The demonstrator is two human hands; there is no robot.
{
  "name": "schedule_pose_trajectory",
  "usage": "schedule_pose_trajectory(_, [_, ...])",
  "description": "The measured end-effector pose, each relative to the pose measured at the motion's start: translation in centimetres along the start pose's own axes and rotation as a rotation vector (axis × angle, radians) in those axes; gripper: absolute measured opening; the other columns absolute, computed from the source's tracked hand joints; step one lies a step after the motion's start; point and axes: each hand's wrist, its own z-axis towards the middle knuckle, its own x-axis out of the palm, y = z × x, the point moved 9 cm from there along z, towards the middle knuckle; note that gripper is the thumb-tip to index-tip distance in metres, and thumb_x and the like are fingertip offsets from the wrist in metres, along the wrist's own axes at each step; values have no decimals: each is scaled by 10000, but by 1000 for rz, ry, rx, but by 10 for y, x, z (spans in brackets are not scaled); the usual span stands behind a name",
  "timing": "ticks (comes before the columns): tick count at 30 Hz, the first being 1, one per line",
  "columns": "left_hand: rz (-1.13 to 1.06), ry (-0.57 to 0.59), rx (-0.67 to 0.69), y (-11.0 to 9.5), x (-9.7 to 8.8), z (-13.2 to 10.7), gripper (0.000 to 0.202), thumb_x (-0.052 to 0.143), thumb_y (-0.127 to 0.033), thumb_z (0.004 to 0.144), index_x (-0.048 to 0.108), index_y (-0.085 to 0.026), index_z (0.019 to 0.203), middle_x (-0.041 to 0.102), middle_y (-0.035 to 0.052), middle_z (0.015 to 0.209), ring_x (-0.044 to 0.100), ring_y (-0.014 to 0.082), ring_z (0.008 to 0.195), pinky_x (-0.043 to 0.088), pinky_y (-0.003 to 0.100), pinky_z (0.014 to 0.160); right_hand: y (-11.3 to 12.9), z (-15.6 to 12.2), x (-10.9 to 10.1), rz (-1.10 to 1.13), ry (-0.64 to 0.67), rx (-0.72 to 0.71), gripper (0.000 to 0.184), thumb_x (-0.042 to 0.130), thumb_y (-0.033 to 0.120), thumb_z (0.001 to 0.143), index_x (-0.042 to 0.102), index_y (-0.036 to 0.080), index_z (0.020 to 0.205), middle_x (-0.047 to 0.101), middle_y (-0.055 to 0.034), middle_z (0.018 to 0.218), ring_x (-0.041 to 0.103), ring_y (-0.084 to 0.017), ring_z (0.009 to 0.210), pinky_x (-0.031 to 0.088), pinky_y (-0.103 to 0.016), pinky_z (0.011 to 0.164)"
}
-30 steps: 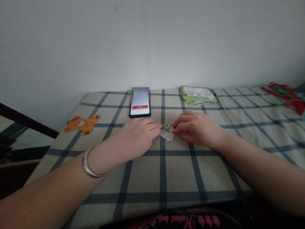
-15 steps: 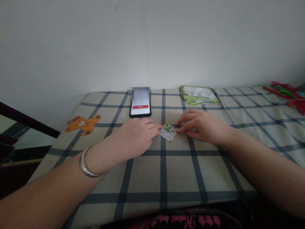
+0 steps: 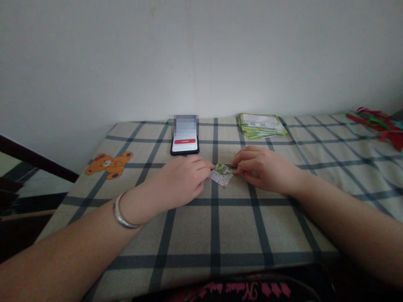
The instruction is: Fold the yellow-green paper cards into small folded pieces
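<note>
**Risk noted:** the folded paper leaflet [image 3: 221, 175] is small and thin, and it is sitting on a soft, slightly yielding woven surface. A slip of the fingertips could let it spring open, skew out of line or slide away. Uneven pressure from the two sides could also crease it in the wrong place.

**Fingers:** the left hand [image 3: 181, 178] is lying palm down beside the leaflet, its fingers nearly straight and close together, with the left fingertips [image 3: 211, 166] meeting the leaflet's left edge. The right hand [image 3: 264, 170] is curving over the leaflet's other side, with the right fingertips [image 3: 236, 170] touching its upper right corner. The gap between the hands is narrow, with only the leaflet between them. Whether either hand is actually pinching it, I cannot tell.

**Placed relative to the leaflet:**
- checked cloth [image 3: 239, 226]: lying under it
- smartphone [image 3: 185, 144]: resting beyond it, to the left, upper screen blurred
- stack of green-printed leaflets [image 3: 261, 126]: sitting beyond it, to the right
- orange teddy-bear print [image 3: 109, 165]: showing well to its left
- silver bangle [image 3: 122, 214]: encircling the left wrist, to its left
- red and green ribbons [image 3: 378, 123]: lying well to its right
</note>
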Motion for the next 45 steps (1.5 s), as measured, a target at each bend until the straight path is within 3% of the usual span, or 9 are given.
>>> schedule_pose_trajectory(5, [-2, -59, 21, -1, 1, 1, 199, 500, -165, 891, 660, -127, 1004, 675, 85, 1135, 598, 235, 1055, 509, 403, 924, 3, 4, 1, -73, -42, 58, 159, 544, 101, 807, 686, 161, 848, 686, -76, 950, 589, -210, 911, 464, -353, 853])
schedule_pose_trajectory(10, [-26, -68, -8, -1, -1, 3, 183, 494, -211, 917, 649, -132, 975, 675, 86, 1094, 602, 233, 1024, 514, 402, 891, -8, 6, 5, -78, -85, 138, 119, 582, 205, 845, 673, 168, 912, 668, -76, 934, 590, -214, 890, 459, -345, 815])
schedule_pose_trajectory(17, [-65, -93, -98, 6, -1, 5, 158, 498, -222, 930, 631, -139, 914, 666, 80, 952, 613, 212, 917, 509, 363, 818, -4, 7, 6, -52, -112, 86, 122, 577, 209, 875, 684, 178, 924, 674, -63, 971, 592, -208, 926, 457, -344, 849])
schedule_pose_trajectory(20, [-66, -98, -134, 8, 0, 4, 157, 545, -252, 914, 614, -142, 1002, 655, 77, 978, 608, 221, 923, 506, 365, 807, 0, 8, 7, -53, -109, 70, 118, 571, 203, 878, 679, 175, 917, 674, -65, 960, 589, -208, 919, 462, -347, 837])
schedule_pose_trajectory(23, [-42, -121, -145, 7, 0, 2, 289, 546, -259, 915, 570, -144, 1179, 627, 101, 1118, 588, 245, 1023, 497, 392, 863, 1, 9, 8, -60, -110, 63, 121, 564, 206, 887, 675, 171, 921, 673, -63, 959, 588, -207, 916, 460, -347, 837])
schedule_pose_trajectory(26, [-22, -106, -167, 8, 2, 2, 339, 526, -243, 919, 559, -140, 1241, 590, 117, 1192, 562, 263, 1077, 486, 426, 909, 2, 9, 8, -60, -112, 59, 127, 556, 201, 891, 673, 167, 927, 671, -60, 962, 587, -205, 913, 461, -343, 832])
schedule_pose_trajectory(33, [-95, -88, -185, 10, 4, 2, 301, 558, -274, 904, 585, -133, 1169, 575, 114, 1202, 539, 263, 1105, 470, 438, 951, 3, 8, 8, -59, -120, 46, 149, 550, 215, 901, 686, 175, 946, 671, -64, 992, 582, -210, 934, 459, -355, 846])
schedule_pose_trajectory(45, [-344, -158, -270, 24, 5, 3, 212, 686, -242, 822, 568, -167, 980, 622, 45, 996, 569, 215, 982, 476, 400, 885, 1, 8, 7, -28, -143, 72, 146, 584, 236, 892, 709, 191, 952, 677, -52, 1022, 585, -204, 956, 468, -350, 854])
